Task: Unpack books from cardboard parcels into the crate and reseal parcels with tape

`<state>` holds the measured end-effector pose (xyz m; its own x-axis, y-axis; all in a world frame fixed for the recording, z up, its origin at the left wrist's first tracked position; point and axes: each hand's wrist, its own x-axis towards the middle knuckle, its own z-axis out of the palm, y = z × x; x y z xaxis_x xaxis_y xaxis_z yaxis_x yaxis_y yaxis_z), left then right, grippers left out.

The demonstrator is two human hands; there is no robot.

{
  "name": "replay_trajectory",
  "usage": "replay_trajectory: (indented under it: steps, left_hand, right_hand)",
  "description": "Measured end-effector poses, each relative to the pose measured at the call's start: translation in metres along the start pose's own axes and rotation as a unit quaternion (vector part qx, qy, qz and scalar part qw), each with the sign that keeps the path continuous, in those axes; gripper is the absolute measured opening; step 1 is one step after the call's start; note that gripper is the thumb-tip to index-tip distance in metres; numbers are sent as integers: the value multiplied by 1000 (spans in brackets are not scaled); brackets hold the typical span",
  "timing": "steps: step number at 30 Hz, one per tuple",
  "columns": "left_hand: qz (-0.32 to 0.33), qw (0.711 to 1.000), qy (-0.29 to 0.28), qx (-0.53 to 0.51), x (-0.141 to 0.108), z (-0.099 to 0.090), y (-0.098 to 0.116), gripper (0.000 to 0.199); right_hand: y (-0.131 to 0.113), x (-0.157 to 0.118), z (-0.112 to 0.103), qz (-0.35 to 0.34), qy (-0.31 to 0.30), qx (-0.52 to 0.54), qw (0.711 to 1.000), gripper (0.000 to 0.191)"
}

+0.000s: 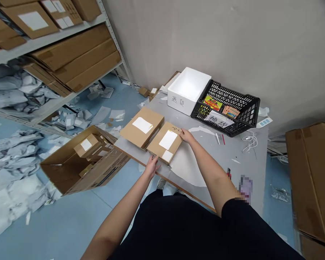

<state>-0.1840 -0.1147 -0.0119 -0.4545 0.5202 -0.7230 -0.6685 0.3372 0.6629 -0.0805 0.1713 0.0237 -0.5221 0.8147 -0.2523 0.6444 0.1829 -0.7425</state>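
Observation:
Two flat brown cardboard boxes lie side by side at the left end of the grey table point(234, 159). White labels show on the right box point(157, 143), and handwriting runs along its far edge. My right hand point(186, 136) grips that box at its far right corner. At its near left corner is my left hand point(151, 167), fingers partly spread, touching or just beside the edge. The left box point(141, 121) bears one white label and has neither hand on it.
Behind stand a white foam box point(188, 85) and a black crate point(227, 106) with small packets. A cutter point(229, 173) lies right. An open carton point(62, 166) with boxes stands on the floor left, near shelves point(54, 108) and grey parcels point(13, 155). Large cartons point(311, 180) stand right.

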Motion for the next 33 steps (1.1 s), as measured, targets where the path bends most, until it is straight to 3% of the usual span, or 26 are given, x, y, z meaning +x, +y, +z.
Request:
replay_trajectory:
  steps: [5, 9, 12, 17, 22, 25, 28, 30, 33]
  left_hand:
    - [72, 997, -14, 16, 5, 23, -17, 72]
    - [160, 985, -33, 48, 10, 33, -24, 72]
    - [197, 971, -97, 92, 13, 48, -18, 71]
    - [157, 942, -238, 177, 12, 93, -16, 71]
    - [115, 913, -303, 249, 8, 124, -28, 73]
    - [73, 919, -252, 296, 16, 134, -22, 70]
    - [57, 928, -173, 325, 31, 149, -6, 68]
    - [53, 929, -161, 329, 41, 166, 3, 65]
    - [35, 927, -170, 332, 52, 195, 7, 60]
  right_hand:
    - [35, -35, 3, 25, 1, -38, 999, 50]
    - [72, -89, -10, 58, 37, -31, 997, 46]
    - [101, -140, -18, 89, 87, -10, 992, 48]
    - [147, -233, -18, 145, 264, 101, 948, 53]
    - [180, -295, -11, 208, 314, 198, 905, 57]
    - [192, -298, -20, 209, 294, 285, 888, 61]
    - [200, -277, -46, 217, 287, 310, 880, 64]
    - [200, -258, -67, 220, 289, 319, 875, 63]
    - [194, -232, -92, 216, 237, 369, 873, 58]
